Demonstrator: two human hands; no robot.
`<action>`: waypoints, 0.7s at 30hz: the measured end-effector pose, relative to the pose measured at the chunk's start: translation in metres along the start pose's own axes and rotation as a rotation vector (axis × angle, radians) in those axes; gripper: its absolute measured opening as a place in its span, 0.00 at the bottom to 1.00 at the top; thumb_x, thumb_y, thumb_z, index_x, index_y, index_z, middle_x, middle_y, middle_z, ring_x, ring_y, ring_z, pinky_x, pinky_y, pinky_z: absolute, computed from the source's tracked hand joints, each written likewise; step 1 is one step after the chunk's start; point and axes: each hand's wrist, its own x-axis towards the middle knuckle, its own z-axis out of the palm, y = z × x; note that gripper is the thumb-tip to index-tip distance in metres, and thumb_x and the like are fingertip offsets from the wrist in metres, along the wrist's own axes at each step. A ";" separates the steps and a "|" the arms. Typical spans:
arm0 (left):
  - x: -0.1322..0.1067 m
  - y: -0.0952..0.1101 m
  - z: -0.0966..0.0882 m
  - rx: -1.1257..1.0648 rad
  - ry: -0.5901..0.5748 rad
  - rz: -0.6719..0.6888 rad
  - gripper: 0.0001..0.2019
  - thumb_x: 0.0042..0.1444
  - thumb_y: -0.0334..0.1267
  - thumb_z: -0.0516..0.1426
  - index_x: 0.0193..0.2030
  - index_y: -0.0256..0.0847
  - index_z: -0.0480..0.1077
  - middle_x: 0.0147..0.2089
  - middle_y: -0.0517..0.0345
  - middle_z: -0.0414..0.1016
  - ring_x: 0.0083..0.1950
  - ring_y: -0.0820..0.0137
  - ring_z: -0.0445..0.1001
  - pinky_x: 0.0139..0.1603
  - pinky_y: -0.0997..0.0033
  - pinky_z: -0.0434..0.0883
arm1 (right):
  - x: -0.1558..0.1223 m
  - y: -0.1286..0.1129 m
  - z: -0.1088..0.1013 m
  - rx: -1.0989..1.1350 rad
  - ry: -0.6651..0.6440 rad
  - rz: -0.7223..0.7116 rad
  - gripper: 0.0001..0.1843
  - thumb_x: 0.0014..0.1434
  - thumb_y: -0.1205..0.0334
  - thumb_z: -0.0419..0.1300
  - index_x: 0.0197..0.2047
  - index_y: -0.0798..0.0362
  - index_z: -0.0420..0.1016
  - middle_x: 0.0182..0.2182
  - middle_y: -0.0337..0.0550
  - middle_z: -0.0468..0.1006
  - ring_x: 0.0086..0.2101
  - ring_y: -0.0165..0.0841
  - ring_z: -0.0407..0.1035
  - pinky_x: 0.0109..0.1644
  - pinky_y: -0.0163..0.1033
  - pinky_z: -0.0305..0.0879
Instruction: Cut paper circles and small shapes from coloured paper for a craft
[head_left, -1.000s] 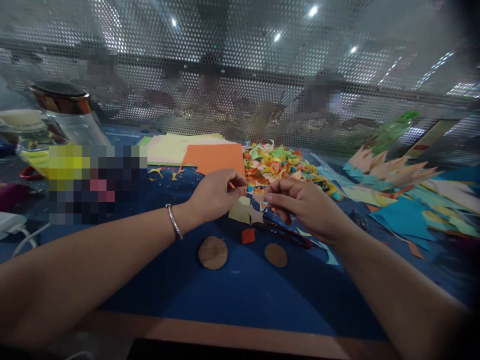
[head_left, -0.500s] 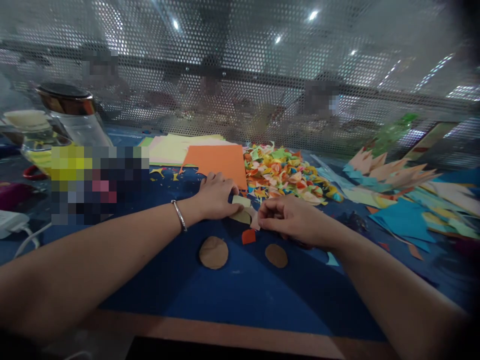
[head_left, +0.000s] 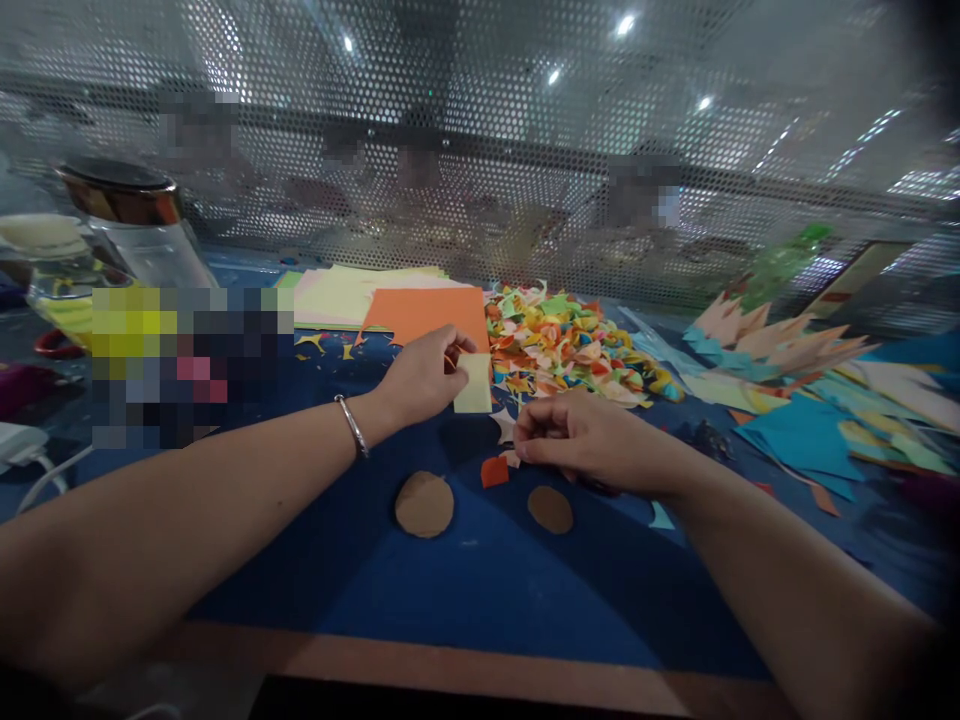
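My left hand (head_left: 427, 375) pinches a pale yellow piece of paper (head_left: 474, 385) and holds it just above the blue table surface (head_left: 465, 600). To the right, my right hand (head_left: 570, 435) is closed with its fingers curled; something dark shows under the palm, but I cannot make out what it is. A pale pink paper scrap (head_left: 504, 427) lies by the right fingertips. Just below that is a small red paper piece (head_left: 494, 471). Nearer to me rest a larger brown cardboard disc (head_left: 424, 504) and a smaller brown oval (head_left: 550, 509).
An orange paper sheet (head_left: 427, 312) and stacked pale sheets (head_left: 337, 295) lie behind my left hand. A heap of colourful folded paper pieces (head_left: 570, 345) is beyond my right. Pointed paper shapes (head_left: 757, 335) and blue paper (head_left: 802, 440) are at right, a lidded jar (head_left: 142, 230) at left.
My left hand has taken up the pale yellow paper from the table and raised it slightly away from me. My right hand has barely moved.
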 end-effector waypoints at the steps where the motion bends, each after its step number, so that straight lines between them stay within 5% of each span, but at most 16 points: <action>1: 0.000 0.001 -0.001 0.000 0.012 -0.007 0.12 0.49 0.29 0.55 0.41 0.38 0.70 0.32 0.58 0.71 0.32 0.72 0.68 0.38 0.70 0.67 | 0.000 0.001 0.000 -0.006 -0.007 -0.002 0.06 0.56 0.61 0.61 0.28 0.51 0.76 0.20 0.35 0.73 0.15 0.22 0.59 0.15 0.30 0.51; 7: 0.001 0.001 -0.004 0.004 0.054 -0.027 0.16 0.47 0.27 0.56 0.44 0.37 0.70 0.38 0.55 0.72 0.34 0.72 0.69 0.38 0.69 0.67 | 0.001 0.005 0.000 -0.123 0.005 -0.062 0.09 0.58 0.57 0.61 0.30 0.52 0.77 0.20 0.36 0.73 0.18 0.25 0.63 0.21 0.32 0.57; 13: 0.002 -0.007 -0.002 0.092 0.063 -0.014 0.19 0.48 0.24 0.54 0.48 0.37 0.68 0.45 0.50 0.71 0.38 0.69 0.69 0.42 0.65 0.69 | 0.005 0.007 -0.003 -0.413 0.289 -0.042 0.08 0.57 0.57 0.61 0.34 0.51 0.77 0.25 0.39 0.77 0.24 0.30 0.68 0.28 0.35 0.59; 18: -0.001 0.001 -0.004 0.238 0.118 0.020 0.20 0.49 0.25 0.55 0.50 0.36 0.68 0.52 0.46 0.69 0.47 0.62 0.69 0.54 0.56 0.67 | 0.008 0.012 0.000 -0.391 0.221 0.013 0.12 0.58 0.52 0.61 0.38 0.52 0.76 0.27 0.41 0.77 0.26 0.32 0.69 0.30 0.36 0.60; 21: -0.007 0.016 -0.005 0.299 0.132 0.132 0.12 0.53 0.31 0.58 0.45 0.37 0.71 0.47 0.49 0.73 0.52 0.59 0.67 0.58 0.54 0.62 | 0.010 0.013 0.001 -0.417 0.224 0.003 0.11 0.58 0.53 0.61 0.38 0.52 0.76 0.26 0.41 0.77 0.26 0.32 0.68 0.28 0.36 0.58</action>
